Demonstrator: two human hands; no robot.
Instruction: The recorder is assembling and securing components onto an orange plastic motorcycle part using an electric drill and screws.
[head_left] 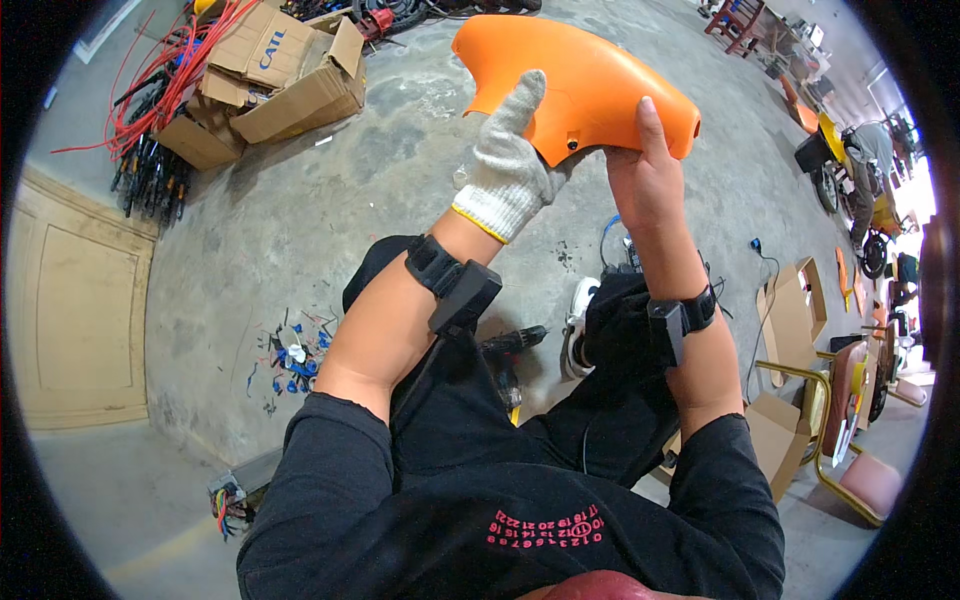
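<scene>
An orange curved plastic panel [590, 85] is held up in front of me, above the concrete floor. A small dark round fitting [573, 143] sits near its lower edge. My left hand [508, 150], in a white knitted glove with a yellow cuff, grips the panel's lower left part, thumb lying over the front. Bare, my right hand [648, 175] holds the lower right end, its thumb pressed on the front face. The other fingers of both hands are mostly hidden behind the panel. Each forearm wears a black strap with a small box.
Cardboard boxes [300, 95] and red cables [195, 65] lie at the far left. Cable scraps [297, 358] litter the floor left of my legs. A dark tool [513, 342] is between my legs. Chairs [840, 410] and flattened cardboard [795, 310] stand right; a person [868, 170] is farther off.
</scene>
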